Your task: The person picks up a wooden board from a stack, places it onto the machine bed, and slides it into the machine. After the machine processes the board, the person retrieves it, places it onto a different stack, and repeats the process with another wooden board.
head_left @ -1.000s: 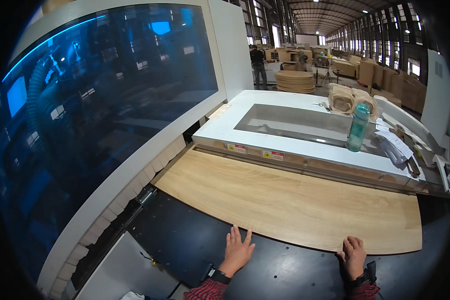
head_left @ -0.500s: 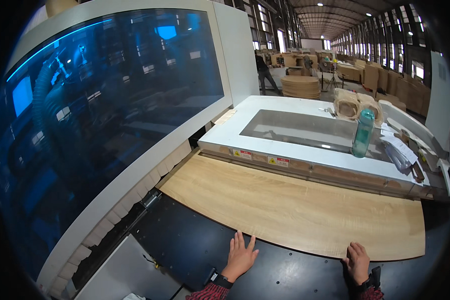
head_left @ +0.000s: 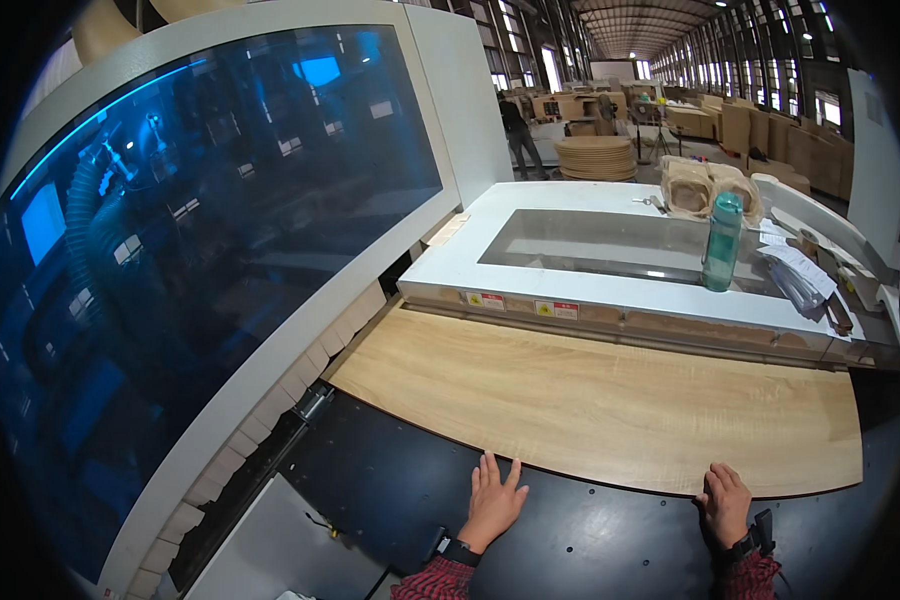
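A long wood-grain board (head_left: pixel 610 400) lies flat on the black machine table (head_left: pixel 410 490), its far side along the front of a low white machine cover (head_left: pixel 440 268). My left hand (head_left: pixel 494 505) is open, palm down, fingers spread, with its fingertips at the board's near edge left of the middle. Farther right along that edge is my right hand (head_left: pixel 727 502). Its fingers are bent together over the board's edge, and its thumb is close to the edge; the underside of the grip is hidden.
A machine housing with a dark blue window (head_left: pixel 250 200) rises at left, pale strip flaps (head_left: pixel 260 430) along its bottom. On the white cover stand a green bottle (head_left: pixel 722 243), a wrapped bundle (head_left: pixel 705 188) and papers (head_left: pixel 800 272). A person (head_left: pixel 519 135) stands far back near stacked round panels (head_left: pixel 596 158).
The view has shifted slightly, so the board and both hands appear a little farther right and the hands higher. Both hands stay at the board's near edge.
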`<state>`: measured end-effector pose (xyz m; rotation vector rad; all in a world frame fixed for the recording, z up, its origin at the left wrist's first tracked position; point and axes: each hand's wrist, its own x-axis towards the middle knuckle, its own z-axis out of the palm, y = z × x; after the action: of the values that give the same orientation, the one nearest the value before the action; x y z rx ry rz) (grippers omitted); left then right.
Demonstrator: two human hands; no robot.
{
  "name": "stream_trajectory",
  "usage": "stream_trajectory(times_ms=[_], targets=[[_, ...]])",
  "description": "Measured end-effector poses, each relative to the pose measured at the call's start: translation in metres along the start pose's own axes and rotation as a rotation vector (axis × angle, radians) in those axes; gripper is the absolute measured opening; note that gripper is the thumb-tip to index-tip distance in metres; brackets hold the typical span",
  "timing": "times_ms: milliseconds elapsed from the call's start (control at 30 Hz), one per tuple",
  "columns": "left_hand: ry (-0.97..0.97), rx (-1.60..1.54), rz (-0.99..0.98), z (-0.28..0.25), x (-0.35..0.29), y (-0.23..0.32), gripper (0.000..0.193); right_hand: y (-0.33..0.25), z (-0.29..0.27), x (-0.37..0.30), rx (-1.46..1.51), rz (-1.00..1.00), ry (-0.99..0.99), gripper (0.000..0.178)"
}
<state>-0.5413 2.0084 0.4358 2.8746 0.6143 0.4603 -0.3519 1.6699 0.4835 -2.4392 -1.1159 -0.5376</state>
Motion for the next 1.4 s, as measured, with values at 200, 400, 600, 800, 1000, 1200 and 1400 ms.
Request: stream_trajectory(times_ms=[200, 400, 600, 800, 1000, 1200, 1400], targets=[[0.007, 0.017, 0.007, 0.004, 0.005, 0.003, 0.054, 0.005, -0.002, -0.007, -0.026, -0.015, 0.039, 0.047], [0.07, 0.023, -0.042, 0.003, -0.001, 0.014, 0.057, 0.012, 0.003, -0.012, -0.098, -0.068, 0.076, 0.035], [-0.094, -0.21, 0.28, -0.017, -0.084, 0.146, 0.054, -0.002, -0.02, -0.075, 0.33, -0.175, -0.06, 0.031], [-0.259, -0.415, 0.542, -0.013, -0.192, 0.305, 0.046, -0.017, -0.127, -0.251, 0.475, -0.221, -0.176, 0.031], [-0.39, -0.659, 0.703, 0.004, -0.242, 0.463, 0.04, 0.034, -0.17, -0.44, 0.606, 0.452, -0.285, 0.025], [-0.794, -0.922, 1.044, 0.046, -0.276, 0.611, 0.034, 0.082, -0.22, -0.538, 0.695, 0.854, -0.283, 0.025], [-1.65, -1.006, 0.551, 0.19, -0.312, 0.705, 0.022, 0.133, -0.219, -0.603, 0.587, 0.917, 0.139, 0.027]])
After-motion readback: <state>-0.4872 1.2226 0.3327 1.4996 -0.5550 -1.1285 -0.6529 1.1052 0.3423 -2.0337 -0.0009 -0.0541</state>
